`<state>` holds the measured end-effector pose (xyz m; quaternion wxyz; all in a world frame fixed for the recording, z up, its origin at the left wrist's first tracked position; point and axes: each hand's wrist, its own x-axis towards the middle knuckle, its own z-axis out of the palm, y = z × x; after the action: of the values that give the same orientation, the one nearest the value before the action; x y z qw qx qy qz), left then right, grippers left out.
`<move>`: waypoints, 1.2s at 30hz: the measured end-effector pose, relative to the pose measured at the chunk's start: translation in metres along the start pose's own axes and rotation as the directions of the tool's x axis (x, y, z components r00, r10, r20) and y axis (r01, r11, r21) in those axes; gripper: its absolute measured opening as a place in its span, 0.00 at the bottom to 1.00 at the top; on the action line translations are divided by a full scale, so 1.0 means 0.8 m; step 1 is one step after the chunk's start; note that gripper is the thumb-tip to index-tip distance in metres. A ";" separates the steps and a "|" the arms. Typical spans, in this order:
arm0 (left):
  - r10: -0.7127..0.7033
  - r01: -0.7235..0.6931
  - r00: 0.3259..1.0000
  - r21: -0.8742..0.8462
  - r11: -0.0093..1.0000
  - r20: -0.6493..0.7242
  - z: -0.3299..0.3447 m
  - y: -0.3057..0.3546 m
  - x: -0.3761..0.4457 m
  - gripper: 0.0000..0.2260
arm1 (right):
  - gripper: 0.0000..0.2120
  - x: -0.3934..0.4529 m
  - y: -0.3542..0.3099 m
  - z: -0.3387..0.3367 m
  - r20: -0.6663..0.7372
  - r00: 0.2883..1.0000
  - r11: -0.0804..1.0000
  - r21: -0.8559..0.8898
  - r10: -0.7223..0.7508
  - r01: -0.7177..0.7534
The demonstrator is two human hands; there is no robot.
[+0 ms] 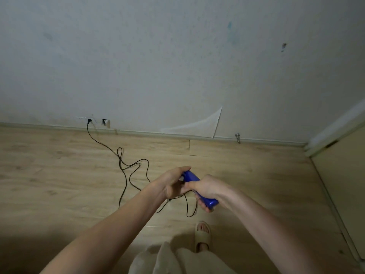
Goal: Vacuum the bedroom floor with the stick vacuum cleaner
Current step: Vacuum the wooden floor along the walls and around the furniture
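Note:
A blue cylindrical part (192, 177), perhaps the vacuum's battery or handle, is held in front of me over the wood floor. My right hand (207, 189) wraps around its middle and lower end. My left hand (173, 180) grips its upper end, fingers curled over the tip. A thin black cord (126, 169) runs from under my hands in loose loops across the floor to a wall socket (89, 121). Whether the cord is plugged into the blue part is hidden by my hands. The rest of the stick vacuum is out of view.
The light wood floor (246, 175) meets a pale wall with torn wallpaper (199, 125) and a metal door stop (238, 137). A door or cabinet panel (343, 171) stands at the right. My slippered foot (202, 235) is below my hands.

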<state>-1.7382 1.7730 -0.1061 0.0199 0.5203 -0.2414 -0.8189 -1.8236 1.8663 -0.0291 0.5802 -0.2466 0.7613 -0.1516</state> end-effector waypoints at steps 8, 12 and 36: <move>0.021 -0.019 1.000 -0.098 0.995 0.013 -0.002 0.012 0.026 0.10 | 0.14 0.030 0.010 -0.003 -0.021 0.998 0.994 0.094 -0.062 0.063; 0.057 -0.063 0.998 -0.163 0.985 -0.037 0.001 0.013 0.042 0.04 | 0.13 0.061 0.025 -0.003 -0.008 0.996 0.990 0.116 -0.086 0.086; 0.133 -0.173 0.980 -0.304 0.937 -0.150 0.030 0.013 0.152 0.11 | 0.16 0.167 0.066 -0.047 0.008 0.995 0.995 -0.010 -0.100 0.100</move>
<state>-1.8171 1.7384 -0.1956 0.1819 0.5410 -0.1453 -0.8081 -1.8974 1.8345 -0.1538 0.5734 -0.2880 0.7466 -0.1756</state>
